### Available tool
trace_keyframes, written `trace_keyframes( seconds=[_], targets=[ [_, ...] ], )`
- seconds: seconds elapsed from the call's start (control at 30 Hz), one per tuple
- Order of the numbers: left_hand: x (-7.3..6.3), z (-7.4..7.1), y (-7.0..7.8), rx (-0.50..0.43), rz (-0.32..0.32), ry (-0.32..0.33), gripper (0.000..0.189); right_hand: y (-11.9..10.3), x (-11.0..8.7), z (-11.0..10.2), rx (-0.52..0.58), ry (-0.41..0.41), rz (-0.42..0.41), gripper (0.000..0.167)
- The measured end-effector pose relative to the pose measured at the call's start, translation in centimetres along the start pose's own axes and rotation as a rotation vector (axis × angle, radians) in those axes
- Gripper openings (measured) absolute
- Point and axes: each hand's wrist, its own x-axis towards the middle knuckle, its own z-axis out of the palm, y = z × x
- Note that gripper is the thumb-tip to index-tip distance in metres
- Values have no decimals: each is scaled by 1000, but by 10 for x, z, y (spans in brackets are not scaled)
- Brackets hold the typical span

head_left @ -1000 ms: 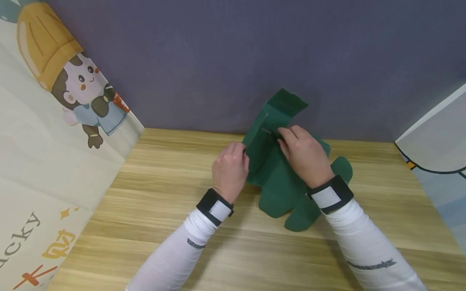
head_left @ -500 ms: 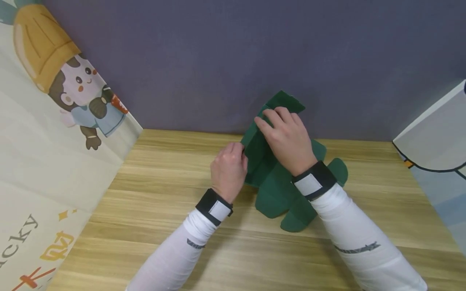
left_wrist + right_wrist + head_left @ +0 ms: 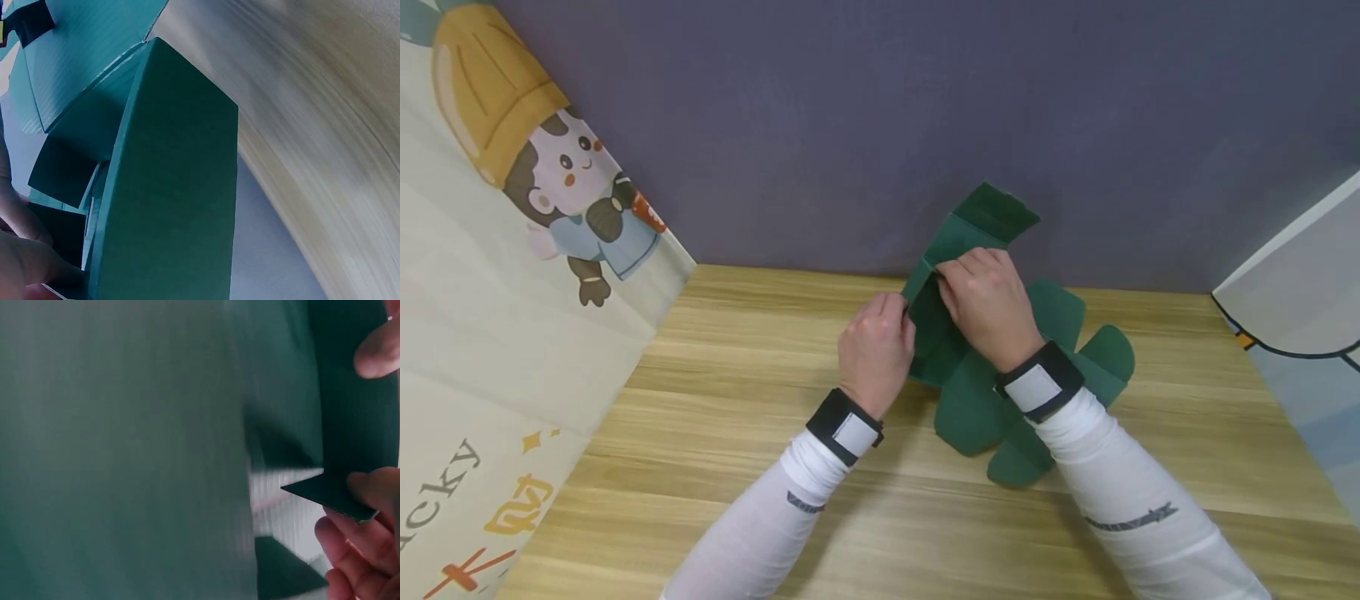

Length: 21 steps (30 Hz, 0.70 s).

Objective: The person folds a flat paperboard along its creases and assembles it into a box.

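A partly folded green cardboard box [image 3: 973, 408] lies on the table in the head view, its flaps spread to the right and front. One long wall stands up on its left side; this wall [image 3: 175, 181] fills the middle of the left wrist view. My left hand [image 3: 876, 354] grips the near part of that wall's edge. Farther along the same edge, my right hand [image 3: 988, 308] pinches the cardboard with curled fingers, hiding part of the inside. In the right wrist view, a thumb and fingers hold a small dark green flap [image 3: 331, 495].
The wood-grain table [image 3: 730, 375] carries the box near its back edge. Behind it rises a dark purple-grey panel [image 3: 820, 150]. A cloth with cartoon prints [image 3: 467, 317] hangs at the left, and another printed sheet [image 3: 1300, 283] is at the right.
My right hand moved left from inside the box, spread its fingers over the wall's far end, then drew back a little to pinch the edge. My left hand kept its grip.
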Motion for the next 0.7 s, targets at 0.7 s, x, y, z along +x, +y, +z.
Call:
trace_keyframes(
  seconds=[0.7],
  targets=[
    [-1, -1, -1, -21, -12, -11, 5, 2, -9, 2, 156, -23, 56, 23]
  ],
)
